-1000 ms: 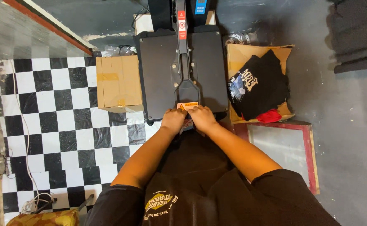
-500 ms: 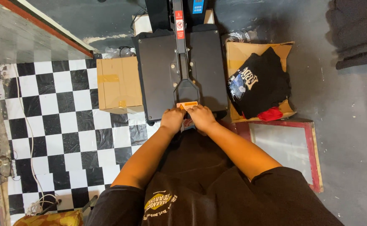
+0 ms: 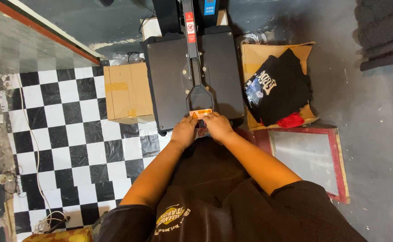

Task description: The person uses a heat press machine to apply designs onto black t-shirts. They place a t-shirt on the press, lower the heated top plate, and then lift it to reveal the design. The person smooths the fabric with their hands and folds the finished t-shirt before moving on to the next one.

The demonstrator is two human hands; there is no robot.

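From the head camera: both hands sit together at the near end of the heat press (image 3: 174,80), on its handle (image 3: 200,112). The left hand (image 3: 184,132) and right hand (image 3: 217,127) look curled over the handle's front edge by the orange warning label (image 3: 200,113), side by side, almost touching. Both forearms run straight forward, elbows tucked. The platen looks down, so I judge this a pressing or lever-working step; lifting would call for a firm two-handed pull. A closed cardboard box (image 3: 128,92) stands left, a box of black shirts (image 3: 278,85) right.
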